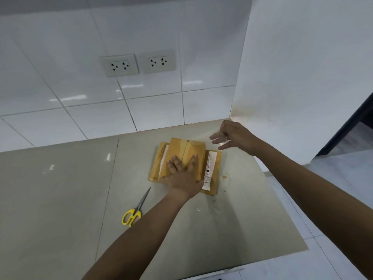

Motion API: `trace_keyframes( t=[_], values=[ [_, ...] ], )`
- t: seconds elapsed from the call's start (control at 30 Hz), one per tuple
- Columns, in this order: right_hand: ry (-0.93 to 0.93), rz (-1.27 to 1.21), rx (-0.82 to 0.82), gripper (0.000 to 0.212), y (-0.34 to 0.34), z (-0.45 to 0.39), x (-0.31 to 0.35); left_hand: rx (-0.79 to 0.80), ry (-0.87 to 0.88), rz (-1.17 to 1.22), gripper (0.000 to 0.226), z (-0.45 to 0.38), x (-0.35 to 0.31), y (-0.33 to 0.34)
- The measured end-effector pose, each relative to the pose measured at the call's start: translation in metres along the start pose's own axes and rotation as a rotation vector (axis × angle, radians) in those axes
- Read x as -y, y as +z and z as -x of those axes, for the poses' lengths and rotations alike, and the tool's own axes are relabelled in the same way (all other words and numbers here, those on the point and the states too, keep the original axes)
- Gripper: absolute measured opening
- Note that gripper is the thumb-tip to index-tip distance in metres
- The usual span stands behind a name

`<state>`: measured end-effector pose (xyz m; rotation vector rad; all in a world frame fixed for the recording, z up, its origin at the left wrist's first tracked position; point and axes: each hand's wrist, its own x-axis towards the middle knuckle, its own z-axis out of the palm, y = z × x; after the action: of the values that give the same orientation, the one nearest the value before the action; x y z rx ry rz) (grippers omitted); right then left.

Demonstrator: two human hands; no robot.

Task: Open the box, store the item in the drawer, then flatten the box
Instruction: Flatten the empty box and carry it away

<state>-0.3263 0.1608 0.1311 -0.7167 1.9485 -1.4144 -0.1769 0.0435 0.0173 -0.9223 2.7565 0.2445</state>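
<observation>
On the counter (pixel 60 199), one box (pixel 181 154) under the spread left hand (pixel 182 176); right hand (pixel 232 136) loose, one scissors (pixel 137 209).

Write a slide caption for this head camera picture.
Left hand presses the cardboard box flat on the counter; scissors lie nearby.

This looks like a home kitchen. A glossy grey-beige tiled surface (pixel 60 188) runs up to a wall of large shiny white tiles (pixel 70 47) with thin dark grout lines. Set into those tiles, above the surface's back edge, two grey double power sockets (pixel 119 65) sit side by side at worktop height, as for small appliances. To the right of the sockets a plain white side wall (pixel 302 67) closes the corner, and past the surface's right edge pale floor tiles (pixel 343 178) lie below.
</observation>
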Motion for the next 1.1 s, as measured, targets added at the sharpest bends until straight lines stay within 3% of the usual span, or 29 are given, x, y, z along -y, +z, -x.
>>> trace_keyframes(
  t=[0.37, 0.53, 0.67, 0.77, 0.87, 0.93, 1.0, 1.1],
  values=[
    [-0.138, -0.152, -0.163, 0.031, 0.015, 0.005, -0.008, 0.006, 0.028, 0.020, 0.090, -0.001, 0.002, -0.002],
    [-0.186, -0.292, -0.346, 0.029, -0.015, 0.012, 0.000, 0.056, 0.040, -0.044, 0.091, -0.015, 0.001, -0.004],
    [-0.184, -0.013, -0.495, 0.025, -0.047, 0.025, -0.019, 0.110, 0.044, -0.043, 0.091, -0.020, -0.002, -0.008],
    [-0.210, 0.409, -0.532, 0.024, -0.060, 0.039, -0.050, 0.118, 0.057, -0.061, 0.090, -0.024, -0.001, -0.006],
    [-0.193, 0.932, -0.331, 0.018, -0.053, 0.051, -0.089, 0.142, 0.069, -0.063, 0.089, -0.027, 0.000, -0.006],
    [-0.164, 1.131, -0.149, 0.016, -0.036, 0.059, -0.119, 0.156, 0.074, -0.066, 0.089, -0.029, 0.000, -0.007],
    [-0.180, 1.215, -0.040, 0.016, -0.017, 0.067, -0.142, 0.164, 0.074, -0.062, 0.089, -0.030, 0.000, -0.007],
    [-0.191, 1.191, -0.010, 0.017, -0.005, 0.073, -0.157, 0.173, 0.073, -0.038, 0.088, -0.031, 0.001, -0.008]
  ],
)
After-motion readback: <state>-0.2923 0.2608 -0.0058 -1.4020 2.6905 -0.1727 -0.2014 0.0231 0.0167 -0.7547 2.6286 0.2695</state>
